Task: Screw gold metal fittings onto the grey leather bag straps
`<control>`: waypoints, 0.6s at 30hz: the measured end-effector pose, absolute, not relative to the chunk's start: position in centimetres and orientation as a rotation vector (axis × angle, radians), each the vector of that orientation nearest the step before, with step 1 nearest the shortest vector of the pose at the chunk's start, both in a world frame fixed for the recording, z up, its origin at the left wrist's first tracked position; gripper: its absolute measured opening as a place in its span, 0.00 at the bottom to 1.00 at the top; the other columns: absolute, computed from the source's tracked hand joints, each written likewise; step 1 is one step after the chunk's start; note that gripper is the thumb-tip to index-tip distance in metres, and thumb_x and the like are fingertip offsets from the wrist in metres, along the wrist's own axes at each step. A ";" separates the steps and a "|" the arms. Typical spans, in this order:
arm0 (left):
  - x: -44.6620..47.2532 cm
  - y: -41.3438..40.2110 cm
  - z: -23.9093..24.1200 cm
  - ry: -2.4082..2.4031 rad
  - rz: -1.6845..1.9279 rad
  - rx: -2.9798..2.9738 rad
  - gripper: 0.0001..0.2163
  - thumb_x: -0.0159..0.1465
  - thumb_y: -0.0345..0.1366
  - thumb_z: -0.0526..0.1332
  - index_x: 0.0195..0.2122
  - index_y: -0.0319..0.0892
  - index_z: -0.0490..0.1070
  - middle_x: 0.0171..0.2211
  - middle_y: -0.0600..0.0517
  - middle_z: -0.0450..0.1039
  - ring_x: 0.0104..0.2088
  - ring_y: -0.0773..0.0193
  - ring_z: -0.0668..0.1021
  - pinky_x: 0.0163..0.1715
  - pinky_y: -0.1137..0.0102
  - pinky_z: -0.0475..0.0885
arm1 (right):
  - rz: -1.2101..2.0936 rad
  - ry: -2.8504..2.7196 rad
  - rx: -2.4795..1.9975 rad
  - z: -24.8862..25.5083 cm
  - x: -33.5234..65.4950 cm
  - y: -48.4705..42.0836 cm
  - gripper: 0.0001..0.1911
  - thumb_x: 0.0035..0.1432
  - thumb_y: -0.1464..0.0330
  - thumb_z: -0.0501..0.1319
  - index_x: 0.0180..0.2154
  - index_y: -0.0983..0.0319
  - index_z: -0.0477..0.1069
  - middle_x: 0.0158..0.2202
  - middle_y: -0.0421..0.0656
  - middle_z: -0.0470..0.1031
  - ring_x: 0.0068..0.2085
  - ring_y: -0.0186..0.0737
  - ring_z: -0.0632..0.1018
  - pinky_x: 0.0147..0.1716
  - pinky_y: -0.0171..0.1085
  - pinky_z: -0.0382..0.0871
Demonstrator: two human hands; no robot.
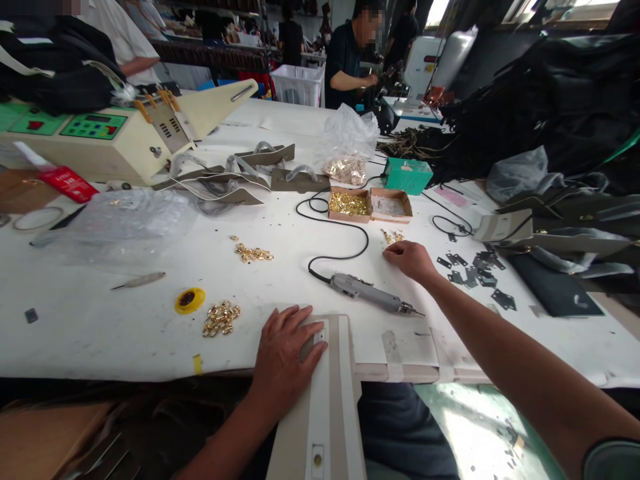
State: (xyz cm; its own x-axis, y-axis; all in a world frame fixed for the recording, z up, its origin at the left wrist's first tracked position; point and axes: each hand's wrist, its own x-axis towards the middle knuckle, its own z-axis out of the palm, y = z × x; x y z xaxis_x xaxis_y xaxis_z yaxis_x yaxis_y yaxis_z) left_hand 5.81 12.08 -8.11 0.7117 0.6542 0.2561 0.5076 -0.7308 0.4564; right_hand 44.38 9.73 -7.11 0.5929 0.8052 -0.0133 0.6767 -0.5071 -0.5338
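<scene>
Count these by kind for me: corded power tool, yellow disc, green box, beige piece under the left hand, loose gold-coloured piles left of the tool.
Corded power tool: 1
Yellow disc: 1
Green box: 1
Beige piece under the left hand: 1
Loose gold-coloured piles left of the tool: 2
Total: 6

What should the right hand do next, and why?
Probably pinch up one of the small gold pieces. The right hand has its fingertips close beside them, though I can't tell whether it already holds one. The left hand rests on the beige panel, and the grey electric screwdriver lies unheld.
</scene>
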 end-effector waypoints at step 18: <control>5.8 11.9 -8.0 0.913 0.585 2.558 0.12 0.66 0.36 0.66 0.50 0.52 0.81 0.61 0.49 0.77 0.62 0.44 0.74 0.66 0.39 0.63 | 0.515 -1.283 -2.495 -6.7 45.5 11.4 0.06 0.56 0.66 0.67 0.34 0.59 0.82 0.33 0.40 0.83 0.34 0.40 0.79 0.31 0.34 0.65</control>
